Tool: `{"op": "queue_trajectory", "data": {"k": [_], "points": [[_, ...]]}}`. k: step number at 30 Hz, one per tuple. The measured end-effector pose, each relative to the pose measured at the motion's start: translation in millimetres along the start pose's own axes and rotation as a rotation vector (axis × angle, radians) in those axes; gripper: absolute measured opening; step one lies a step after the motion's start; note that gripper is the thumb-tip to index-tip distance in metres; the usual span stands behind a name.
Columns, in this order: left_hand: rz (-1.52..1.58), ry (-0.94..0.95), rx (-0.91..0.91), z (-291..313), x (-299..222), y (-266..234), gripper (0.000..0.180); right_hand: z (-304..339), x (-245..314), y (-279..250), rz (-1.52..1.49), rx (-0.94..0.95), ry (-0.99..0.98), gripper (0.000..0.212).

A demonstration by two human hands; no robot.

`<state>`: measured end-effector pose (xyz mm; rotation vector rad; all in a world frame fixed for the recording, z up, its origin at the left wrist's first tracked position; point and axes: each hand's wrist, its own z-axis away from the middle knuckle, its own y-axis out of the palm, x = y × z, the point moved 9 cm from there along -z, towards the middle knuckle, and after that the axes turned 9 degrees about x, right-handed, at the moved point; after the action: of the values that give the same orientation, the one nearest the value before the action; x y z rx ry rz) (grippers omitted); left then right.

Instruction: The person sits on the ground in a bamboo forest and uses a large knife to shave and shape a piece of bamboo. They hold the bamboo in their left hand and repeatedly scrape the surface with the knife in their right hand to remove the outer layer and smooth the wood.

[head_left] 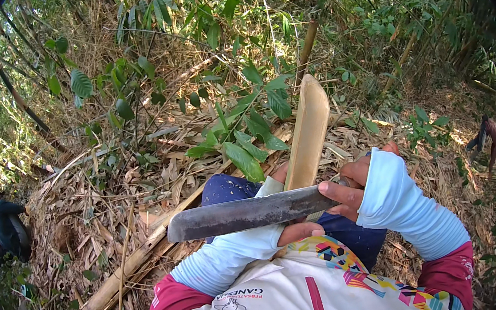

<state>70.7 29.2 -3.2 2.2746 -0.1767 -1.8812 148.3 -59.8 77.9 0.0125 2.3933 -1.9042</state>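
Observation:
A machete [249, 214] with a broad dark blade lies crosswise in front of me, its blunt tip toward the left. My right hand [351, 187] is closed around its handle end, with the thumb on the blade. Beneath the blade, my left hand [299, 231] grips a pale, shaved piece of bamboo [307, 129] that slants up and away from me to a narrowed end. The blade crosses over this piece near its lower end. It hides much of my left hand and the lower part of the bamboo. Light blue sleeves cover both wrists.
A long bamboo pole [120, 273] lies diagonally on dry leaf litter at my left. A leafy green plant [246, 136] stands just ahead. One person [7, 225] is at far left, another [494, 138] at far right. Dense bamboo growth [368, 22] fills the background.

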Motion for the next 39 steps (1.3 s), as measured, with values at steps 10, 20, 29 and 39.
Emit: {"op": "queue_trajectory", "data": {"k": [10,20,29,39], "points": [[-0.030,-0.089,0.045,-6.3,8.4,4.8,0.084,-0.1,-20.0,-39.5,0.000,-0.208,-0.041,0.057],[-0.045,-0.021,0.026,-4.4,5.4,-2.2,0.082,2.9,-21.9,-59.7,-0.065,-0.281,-0.103,0.058],[0.026,-0.034,-0.059,4.7,4.2,-6.8,0.107,-0.6,15.9,-1.0,0.071,0.116,-0.111,0.033],[-0.212,-0.004,-0.022,4.1,2.9,-8.3,0.099,-2.1,2.7,3.3,-0.065,0.166,0.075,0.041]]}}
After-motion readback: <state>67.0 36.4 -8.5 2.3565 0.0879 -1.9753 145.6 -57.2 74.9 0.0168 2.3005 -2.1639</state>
